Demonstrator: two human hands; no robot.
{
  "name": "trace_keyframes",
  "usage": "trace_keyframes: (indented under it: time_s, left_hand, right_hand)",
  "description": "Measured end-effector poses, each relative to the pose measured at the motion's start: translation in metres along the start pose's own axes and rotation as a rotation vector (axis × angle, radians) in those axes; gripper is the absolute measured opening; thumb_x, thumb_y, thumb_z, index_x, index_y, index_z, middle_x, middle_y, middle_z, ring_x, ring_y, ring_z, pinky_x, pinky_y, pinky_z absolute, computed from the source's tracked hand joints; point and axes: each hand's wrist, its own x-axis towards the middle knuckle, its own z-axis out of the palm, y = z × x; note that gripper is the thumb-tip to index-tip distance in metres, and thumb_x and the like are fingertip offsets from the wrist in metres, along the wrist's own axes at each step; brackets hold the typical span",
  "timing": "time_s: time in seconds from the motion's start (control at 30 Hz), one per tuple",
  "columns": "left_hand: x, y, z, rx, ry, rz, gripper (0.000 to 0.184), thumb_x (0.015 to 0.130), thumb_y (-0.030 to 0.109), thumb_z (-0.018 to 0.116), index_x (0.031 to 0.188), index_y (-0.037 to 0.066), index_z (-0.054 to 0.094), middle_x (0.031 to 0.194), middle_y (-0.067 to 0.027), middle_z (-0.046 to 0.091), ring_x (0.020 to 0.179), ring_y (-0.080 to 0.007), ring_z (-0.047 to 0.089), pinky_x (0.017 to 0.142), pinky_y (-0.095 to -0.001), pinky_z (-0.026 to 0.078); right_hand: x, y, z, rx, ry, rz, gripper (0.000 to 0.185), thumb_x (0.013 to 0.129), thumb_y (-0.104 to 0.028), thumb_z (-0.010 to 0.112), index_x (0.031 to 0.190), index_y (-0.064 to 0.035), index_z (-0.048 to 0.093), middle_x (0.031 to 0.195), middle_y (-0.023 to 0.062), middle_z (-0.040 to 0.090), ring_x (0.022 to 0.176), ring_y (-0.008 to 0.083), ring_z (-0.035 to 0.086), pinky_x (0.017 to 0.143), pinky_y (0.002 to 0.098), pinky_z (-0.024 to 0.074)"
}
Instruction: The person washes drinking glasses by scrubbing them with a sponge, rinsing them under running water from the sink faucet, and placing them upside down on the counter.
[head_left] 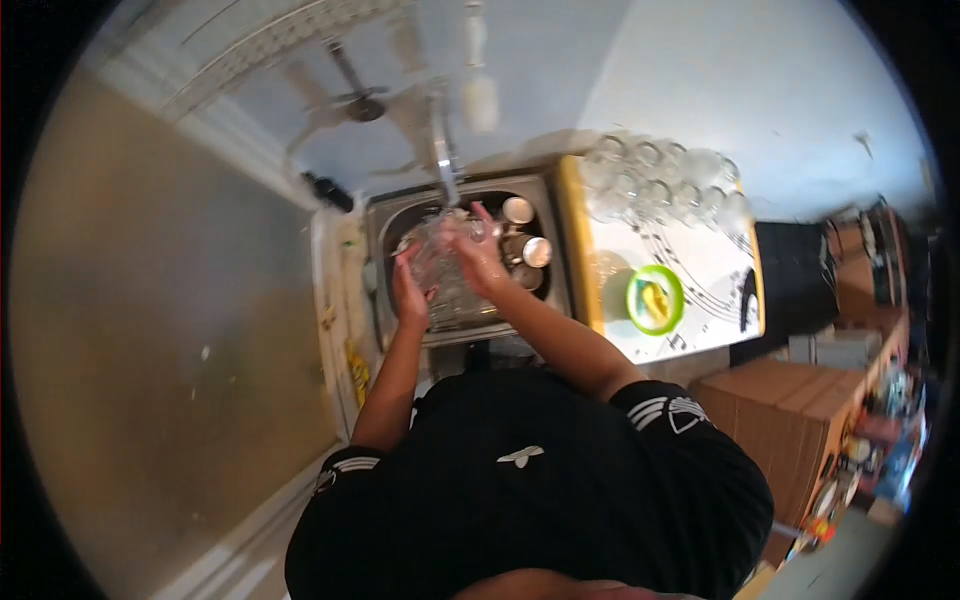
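Note:
Both my hands are over the metal sink (560, 240), below the faucet (443, 150). My left hand (411, 290) is at the sink's left side, against a clear glass item (428, 262). My right hand (474, 255) is on the other side of that item, its fingers curved near the faucet's stream. Blur and water hide the item's exact shape. More clear glassware (455, 308) lies at the sink's bottom. Jars with pale lids (537, 251) stand at the sink's right side.
Several clear glass jars (655, 192) stand upside down or upright, I cannot tell which, on the yellow-edged counter (700, 335). A green bowl (678, 305) there holds a yellow sponge (655, 300). A black object (328, 192) sits at the sink's back left.

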Motion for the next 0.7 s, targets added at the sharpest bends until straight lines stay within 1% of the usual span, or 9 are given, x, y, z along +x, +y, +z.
trace_keyframes:
  time_s: [0.1, 0.17, 0.2, 0.27, 0.3, 0.37, 0.5, 0.63, 0.7]
  left_hand:
    - [0.008, -0.019, 0.011, -0.227, -0.027, -0.086, 0.051, 0.097, 0.053, 0.036, 0.126, 0.014, 0.049, 0.105, -0.0025, 0.062, 0.074, -0.0099, 0.056, 0.052, -0.0244, 0.041]
    - [0.022, -0.043, 0.005, -0.362, -0.238, -0.274, 0.05, 0.096, 0.054, 0.039, 0.127, 0.016, 0.048, 0.114, -0.0013, 0.059, 0.083, -0.0134, 0.058, 0.063, -0.0298, 0.047]
    - [0.023, -0.043, 0.011, -0.36, -0.249, -0.276, 0.05, 0.096, 0.054, 0.039, 0.127, 0.016, 0.048, 0.114, -0.0013, 0.059, 0.083, -0.0134, 0.058, 0.063, -0.0298, 0.047]
    - [0.02, -0.041, 0.023, -0.534, -0.232, -0.4, 0.051, 0.096, 0.054, 0.04, 0.131, 0.017, 0.046, 0.125, -0.0005, 0.055, 0.101, -0.0169, 0.057, 0.08, -0.0357, 0.049]
    - [0.018, -0.037, 0.028, -0.536, -0.236, -0.4, 0.051, 0.096, 0.054, 0.04, 0.131, 0.017, 0.046, 0.125, -0.0005, 0.055, 0.101, -0.0169, 0.057, 0.08, -0.0357, 0.049]
    - [0.016, -0.026, 0.038, -0.599, -0.269, -0.421, 0.054, 0.095, 0.053, 0.04, 0.135, 0.016, 0.043, 0.132, -0.0018, 0.051, 0.117, -0.0193, 0.053, 0.094, -0.0371, 0.046]
    - [0.015, -0.023, 0.049, -0.625, -0.291, -0.404, 0.056, 0.095, 0.052, 0.04, 0.138, 0.016, 0.041, 0.137, -0.0023, 0.049, 0.125, -0.0208, 0.048, 0.1, -0.0372, 0.043]
    - [0.016, -0.018, 0.054, -0.632, -0.348, -0.389, 0.063, 0.092, 0.058, 0.041, 0.139, 0.017, 0.039, 0.14, -0.0029, 0.046, 0.127, -0.022, 0.047, 0.104, -0.0399, 0.041]
    - [0.014, -0.024, 0.05, -0.647, -0.375, -0.344, 0.065, 0.091, 0.06, 0.042, 0.14, 0.017, 0.039, 0.142, -0.0033, 0.045, 0.128, -0.0224, 0.046, 0.104, -0.0411, 0.041]
  right_hand:
    - [-0.002, -0.02, 0.0, -0.309, -0.12, -0.179, 0.097, 0.067, -0.004, 0.082, 0.143, -0.0094, 0.023, 0.115, 0.0123, 0.056, 0.109, 0.0229, 0.055, 0.099, 0.039, 0.0433]
    - [-0.009, -0.038, 0.015, -0.699, -0.193, -0.357, 0.104, 0.059, -0.009, 0.088, 0.142, -0.0072, 0.026, 0.116, 0.0114, 0.054, 0.113, 0.0212, 0.052, 0.102, 0.0365, 0.0397]
    - [-0.015, -0.046, 0.024, -0.701, -0.186, -0.366, 0.104, 0.059, -0.009, 0.088, 0.142, -0.0072, 0.026, 0.116, 0.0114, 0.054, 0.113, 0.0212, 0.052, 0.102, 0.0365, 0.0397]
    - [-0.022, -0.054, 0.035, -0.742, -0.283, -0.411, 0.105, 0.057, -0.013, 0.089, 0.141, -0.0063, 0.026, 0.116, 0.0116, 0.054, 0.113, 0.0206, 0.052, 0.102, 0.0354, 0.0397]
    - [-0.023, -0.059, 0.038, -0.844, -0.274, -0.439, 0.105, 0.057, -0.014, 0.089, 0.141, -0.0062, 0.026, 0.116, 0.0129, 0.055, 0.113, 0.0212, 0.053, 0.101, 0.0357, 0.0413]
    - [-0.03, -0.064, 0.044, -0.912, -0.256, -0.484, 0.105, 0.058, -0.016, 0.088, 0.141, -0.006, 0.025, 0.116, 0.0142, 0.056, 0.112, 0.0224, 0.055, 0.1, 0.0362, 0.0421]
    - [-0.026, -0.064, 0.043, -1.087, -0.275, -0.5, 0.104, 0.058, -0.022, 0.087, 0.14, -0.0058, 0.026, 0.119, 0.0171, 0.057, 0.112, 0.0261, 0.058, 0.099, 0.0371, 0.0435]
    - [-0.025, -0.063, 0.047, -1.083, -0.246, -0.521, 0.105, 0.056, -0.027, 0.088, 0.139, -0.0074, 0.027, 0.115, 0.0177, 0.058, 0.11, 0.032, 0.057, 0.097, 0.0408, 0.0438]
    - [-0.032, -0.062, 0.049, -1.107, -0.274, -0.655, 0.105, 0.056, -0.028, 0.087, 0.14, -0.007, 0.028, 0.115, 0.0183, 0.057, 0.11, 0.0322, 0.057, 0.096, 0.0413, 0.0438]
